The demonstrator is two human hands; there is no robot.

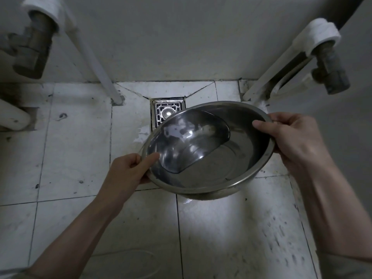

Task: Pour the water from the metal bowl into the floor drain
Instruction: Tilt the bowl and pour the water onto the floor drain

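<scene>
Just one camera, worn on the person's head: wide-angle, it looked forward and steeply down at the tiled floor (70, 154) from close up, facing the wall (181, 37), floor drain (167, 112) roughly mid-frame.

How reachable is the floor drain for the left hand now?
Probably not yet: the left hand grips the rim of the metal bowl, which hides part of the floor drain. Freed, it likely could; the drain's left side shows uncovered.
</scene>
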